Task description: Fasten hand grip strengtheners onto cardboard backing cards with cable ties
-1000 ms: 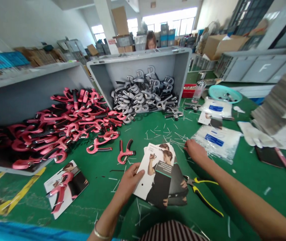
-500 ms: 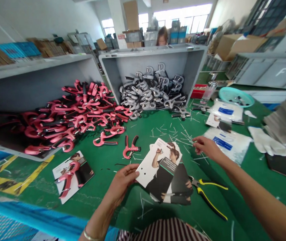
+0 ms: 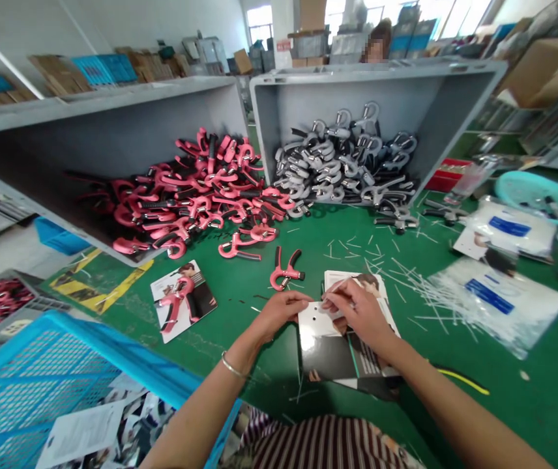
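Left to right, all relative to printed card (image 3: 325,355). Well left and nearer: blue mesh crate (image 3: 15,378), with loose cards inside. Left, apart from printed card: pink hand grip (image 3: 178,303) lying on backing card (image 3: 205,296), flat on green surface (image 3: 274,368). Left and beyond: tilted grey bin (image 3: 39,156), with heap of pink grips (image 3: 201,202) spilling from its mouth. Just beyond, slightly left: loose pink grip (image 3: 286,272), legs spread.

At left edge of printed card: left hand (image 3: 279,312), partly closed, thumb and fingertips on upper left corner, near small dark holes. Printed card over other cards (image 3: 379,283); can't tell if fully flat or a bit lifted.

Over upper part of printed card: right hand (image 3: 362,312), fingers curled, tips drawn together near card face. Possibly pinching thin white strip there, too blurred to confirm.

Beyond printed card: second grey bin (image 3: 308,94), with grey grips (image 3: 332,163) piled inside. Right and nearer: yellow handle (image 3: 465,378), mostly hidden by forearm. Right: scattered white strips (image 3: 420,286), then clear bag (image 3: 491,296). Far right and beyond: turquoise plate (image 3: 516,192), with small dark parts.
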`<state>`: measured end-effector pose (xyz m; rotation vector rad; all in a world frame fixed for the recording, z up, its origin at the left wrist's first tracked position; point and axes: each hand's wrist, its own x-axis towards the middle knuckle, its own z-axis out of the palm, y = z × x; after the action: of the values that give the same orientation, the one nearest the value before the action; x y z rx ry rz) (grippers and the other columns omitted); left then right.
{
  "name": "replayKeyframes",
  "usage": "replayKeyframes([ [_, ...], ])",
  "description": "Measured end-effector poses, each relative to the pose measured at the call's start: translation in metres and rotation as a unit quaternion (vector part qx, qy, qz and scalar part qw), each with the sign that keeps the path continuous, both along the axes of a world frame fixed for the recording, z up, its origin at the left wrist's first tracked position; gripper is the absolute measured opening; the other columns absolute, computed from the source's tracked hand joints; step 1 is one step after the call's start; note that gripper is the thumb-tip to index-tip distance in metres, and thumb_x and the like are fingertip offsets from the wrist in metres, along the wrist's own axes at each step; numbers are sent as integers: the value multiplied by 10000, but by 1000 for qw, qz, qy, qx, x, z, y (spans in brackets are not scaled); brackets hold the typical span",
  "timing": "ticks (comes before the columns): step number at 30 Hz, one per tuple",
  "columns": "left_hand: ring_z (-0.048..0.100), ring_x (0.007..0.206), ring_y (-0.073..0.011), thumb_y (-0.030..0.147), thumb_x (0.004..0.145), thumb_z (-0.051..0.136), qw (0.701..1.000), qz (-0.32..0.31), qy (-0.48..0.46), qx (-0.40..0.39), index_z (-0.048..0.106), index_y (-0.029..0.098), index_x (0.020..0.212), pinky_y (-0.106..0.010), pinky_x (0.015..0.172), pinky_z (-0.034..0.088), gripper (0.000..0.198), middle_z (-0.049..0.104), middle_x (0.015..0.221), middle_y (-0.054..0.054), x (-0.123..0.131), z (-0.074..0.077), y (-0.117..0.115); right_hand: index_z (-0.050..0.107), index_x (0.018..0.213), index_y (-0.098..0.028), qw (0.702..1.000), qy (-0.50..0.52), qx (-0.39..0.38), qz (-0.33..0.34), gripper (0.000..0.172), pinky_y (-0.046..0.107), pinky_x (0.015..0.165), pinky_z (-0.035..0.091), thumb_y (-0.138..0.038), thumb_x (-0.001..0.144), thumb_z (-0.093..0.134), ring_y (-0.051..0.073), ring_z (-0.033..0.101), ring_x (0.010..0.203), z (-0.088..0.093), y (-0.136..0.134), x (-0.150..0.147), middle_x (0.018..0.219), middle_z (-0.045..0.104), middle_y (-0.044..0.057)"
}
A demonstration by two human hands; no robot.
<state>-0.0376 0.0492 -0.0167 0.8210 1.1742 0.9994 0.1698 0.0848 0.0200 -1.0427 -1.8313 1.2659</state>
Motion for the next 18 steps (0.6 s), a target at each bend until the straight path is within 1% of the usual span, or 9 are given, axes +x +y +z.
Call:
replayKeyframes([
  [3,657,761,-154,435,800,689,997,78,-26,-2,729,125,941,-239,698,494,343,741,883,-80,4,-6,-7,548,937,-209,1000,-19,17,7,181,323,717,581,-384,965,513,176,704,780,-14,0,-2,864,693,42],
  [6,662,774,-148,437,834,654,993,113,-37,-2,705,135,977,-239,723,498,338,739,900,-74,11,-15,-21,562,960,-211,1000,-17,18,-10,207,330,729,586,-410,971,507,176,705,782,-18,-2,1,898,699,52],
  [8,671,789,-162,471,869,602,990,121,-69,2,694,139,1001,-256,726,508,369,738,922,-84,16,-19,-32,572,1004,-215,999,-11,14,-28,226,327,713,590,-426,975,497,181,707,792,-17,-5,2,918,704,60],
  [10,683,806,-181,517,897,546,986,128,-108,4,682,144,1014,-283,732,522,414,736,947,-95,19,-20,-42,579,1044,-217,999,-11,20,-31,242,325,699,590,-428,985,476,186,709,806,-15,-7,3,954,704,68],
  [12,689,796,-192,529,885,566,984,133,-120,3,674,145,989,-302,732,533,412,736,934,-91,20,-20,-47,587,1049,-217,998,-30,49,-19,241,338,737,579,-412,995,455,188,709,822,-13,-7,3,987,699,72],
  [15,687,773,-190,493,849,637,987,133,-95,4,665,148,976,-302,734,538,368,733,882,-60,21,-17,-44,589,1039,-222,992,-71,103,8,222,359,807,545,-378,1005,435,198,702,859,-11,-5,1,995,696,71],
  [18,683,818,-193,468,858,623,986,138,-93,19,673,152,1000,-299,762,536,349,733,904,-57,24,-15,-34,593,1032,-229,985,-101,134,35,181,362,840,512,-350,994,465,218,677,926,-11,-1,-2,1005,695,71],
])
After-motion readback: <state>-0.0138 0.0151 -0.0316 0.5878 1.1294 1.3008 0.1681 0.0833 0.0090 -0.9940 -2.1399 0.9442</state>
